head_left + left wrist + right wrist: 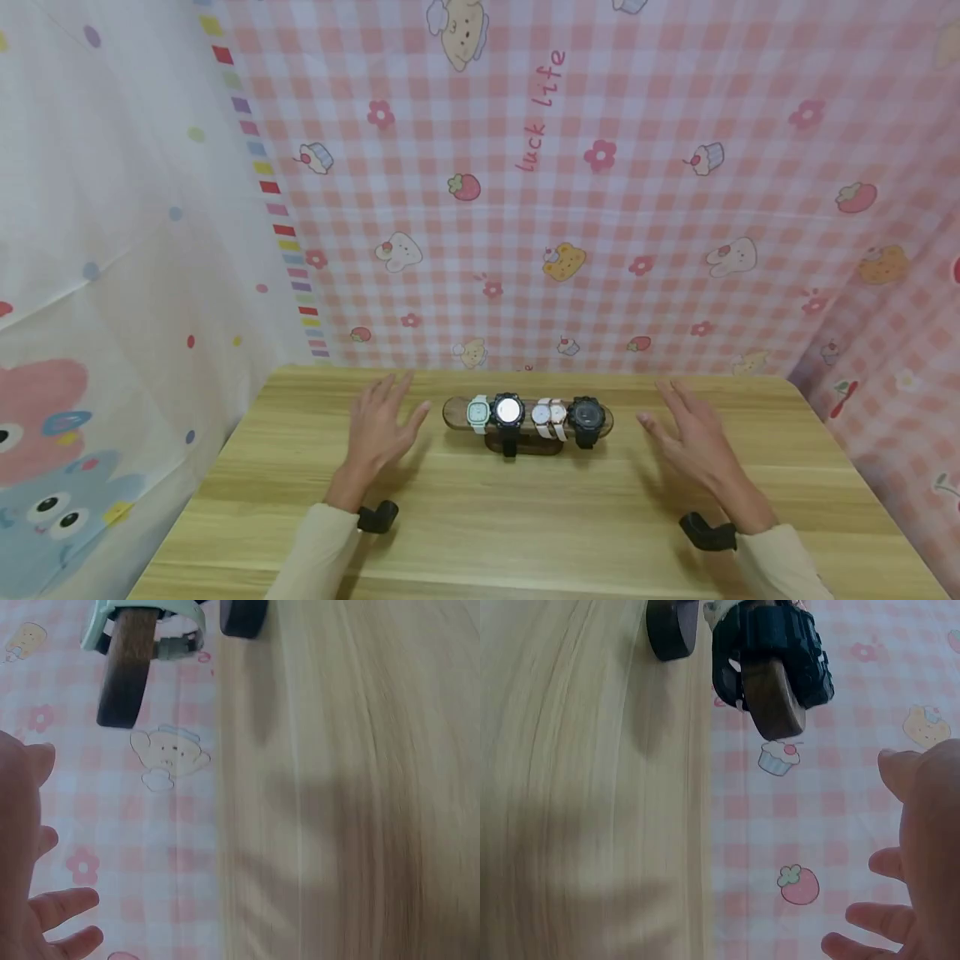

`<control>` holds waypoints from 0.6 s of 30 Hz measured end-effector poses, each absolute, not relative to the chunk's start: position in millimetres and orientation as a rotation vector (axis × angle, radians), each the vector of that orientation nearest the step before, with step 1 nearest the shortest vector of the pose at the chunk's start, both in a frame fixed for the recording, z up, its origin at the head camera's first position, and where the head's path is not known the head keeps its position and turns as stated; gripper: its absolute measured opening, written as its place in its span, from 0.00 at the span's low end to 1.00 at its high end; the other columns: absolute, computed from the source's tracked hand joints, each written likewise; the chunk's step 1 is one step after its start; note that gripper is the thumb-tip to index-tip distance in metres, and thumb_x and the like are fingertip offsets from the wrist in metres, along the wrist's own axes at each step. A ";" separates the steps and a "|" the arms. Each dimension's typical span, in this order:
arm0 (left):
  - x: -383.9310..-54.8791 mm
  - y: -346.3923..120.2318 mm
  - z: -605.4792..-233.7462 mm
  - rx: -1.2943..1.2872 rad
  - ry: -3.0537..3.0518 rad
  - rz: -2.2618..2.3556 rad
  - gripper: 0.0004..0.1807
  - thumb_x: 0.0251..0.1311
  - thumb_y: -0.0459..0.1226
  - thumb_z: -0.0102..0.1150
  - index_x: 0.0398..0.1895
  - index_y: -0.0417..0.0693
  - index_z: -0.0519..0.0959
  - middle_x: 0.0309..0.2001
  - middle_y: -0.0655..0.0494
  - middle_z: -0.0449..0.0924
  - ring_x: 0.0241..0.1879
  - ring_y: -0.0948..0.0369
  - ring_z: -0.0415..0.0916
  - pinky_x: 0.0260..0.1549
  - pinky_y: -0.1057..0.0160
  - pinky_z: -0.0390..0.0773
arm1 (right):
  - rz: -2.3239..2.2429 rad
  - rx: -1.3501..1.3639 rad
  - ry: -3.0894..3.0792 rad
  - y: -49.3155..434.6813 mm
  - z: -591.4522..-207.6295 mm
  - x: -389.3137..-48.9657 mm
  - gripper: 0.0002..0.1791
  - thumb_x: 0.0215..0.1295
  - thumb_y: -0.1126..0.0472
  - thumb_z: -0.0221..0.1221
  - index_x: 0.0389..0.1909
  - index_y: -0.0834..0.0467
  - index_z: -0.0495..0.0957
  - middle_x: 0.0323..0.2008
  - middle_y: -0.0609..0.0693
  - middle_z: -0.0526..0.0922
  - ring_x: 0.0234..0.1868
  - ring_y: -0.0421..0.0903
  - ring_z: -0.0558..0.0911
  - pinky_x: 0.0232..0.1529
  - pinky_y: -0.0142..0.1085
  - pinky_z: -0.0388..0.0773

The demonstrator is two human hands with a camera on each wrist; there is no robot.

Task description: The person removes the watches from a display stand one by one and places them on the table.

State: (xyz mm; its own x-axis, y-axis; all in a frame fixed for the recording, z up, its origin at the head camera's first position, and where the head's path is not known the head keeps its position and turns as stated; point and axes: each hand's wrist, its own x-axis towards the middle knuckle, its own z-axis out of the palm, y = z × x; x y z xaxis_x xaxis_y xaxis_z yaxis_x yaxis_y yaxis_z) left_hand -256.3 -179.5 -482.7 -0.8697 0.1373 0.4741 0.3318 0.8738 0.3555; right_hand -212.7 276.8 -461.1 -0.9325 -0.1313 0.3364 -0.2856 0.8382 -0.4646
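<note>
Between the two hands stands a dark wooden watch stand (453, 413) with several watches strapped along its bar. From left to right there is a mint green square watch (478, 412), a black watch with a bright face (509, 410), two white-strapped watches (550, 414) side by side, and a bulky black watch (587, 415). My left hand (381, 423) is left of the stand, fingers extended, apart from it. On the other side my right hand (693, 437) is held likewise, touching nothing. Both wrist views show the stand's bar ends beyond the fingers.
The stand rests on a wooden table (525, 525) toward its back edge. A pink checked cloth (525, 217) hangs behind, and a white printed cloth (135, 250) hangs at the left. Black wrist mounts (708, 532) sit on both forearms.
</note>
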 end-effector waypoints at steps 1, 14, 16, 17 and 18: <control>-256.9 -177.2 -482.8 -0.347 -2.591 -0.628 0.33 0.65 0.52 0.57 0.70 0.47 0.70 0.65 0.33 0.70 0.65 0.33 0.64 0.60 0.28 0.59 | 0.779 0.322 -2.732 275.7 -460.8 -212.6 0.38 0.74 0.47 0.54 0.74 0.66 0.57 0.70 0.75 0.56 0.67 0.78 0.58 0.60 0.73 0.52; -258.5 -150.5 -480.3 -0.347 -2.621 -0.959 0.34 0.69 0.53 0.55 0.74 0.51 0.64 0.66 0.38 0.70 0.64 0.37 0.67 0.62 0.35 0.63 | 1.035 0.234 -2.746 259.9 -458.1 -219.0 0.38 0.74 0.44 0.52 0.73 0.65 0.59 0.68 0.69 0.63 0.63 0.68 0.70 0.58 0.64 0.67; -259.6 -147.2 -480.9 -0.338 -2.636 -1.007 0.34 0.69 0.54 0.54 0.74 0.51 0.64 0.68 0.40 0.69 0.66 0.39 0.65 0.64 0.36 0.62 | 1.091 0.243 -2.723 257.6 -458.7 -220.3 0.37 0.74 0.45 0.53 0.73 0.65 0.59 0.67 0.69 0.65 0.62 0.67 0.71 0.59 0.62 0.69; -260.2 -145.5 -481.7 -0.344 -2.640 -1.028 0.35 0.69 0.54 0.54 0.74 0.50 0.63 0.69 0.41 0.68 0.67 0.39 0.64 0.65 0.37 0.61 | 1.122 0.247 -2.715 256.3 -459.0 -220.8 0.37 0.74 0.45 0.53 0.73 0.65 0.59 0.67 0.68 0.65 0.62 0.67 0.71 0.59 0.61 0.69; -260.7 -143.6 -482.4 -0.351 -2.648 -1.051 0.35 0.69 0.54 0.54 0.74 0.49 0.63 0.69 0.42 0.67 0.68 0.40 0.64 0.66 0.38 0.61 | 1.150 0.249 -2.709 255.0 -459.5 -221.0 0.37 0.74 0.46 0.53 0.73 0.65 0.59 0.67 0.68 0.66 0.62 0.67 0.71 0.60 0.60 0.70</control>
State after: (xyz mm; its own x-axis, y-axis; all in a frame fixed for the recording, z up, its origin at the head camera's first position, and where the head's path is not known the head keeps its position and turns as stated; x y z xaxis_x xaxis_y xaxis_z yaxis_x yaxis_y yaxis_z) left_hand -260.7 -143.6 -482.4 -0.9341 0.1235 0.3349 0.3196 0.7075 0.6304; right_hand -221.0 255.0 -459.5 -0.9684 -0.0804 0.2360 -0.2256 0.6853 -0.6924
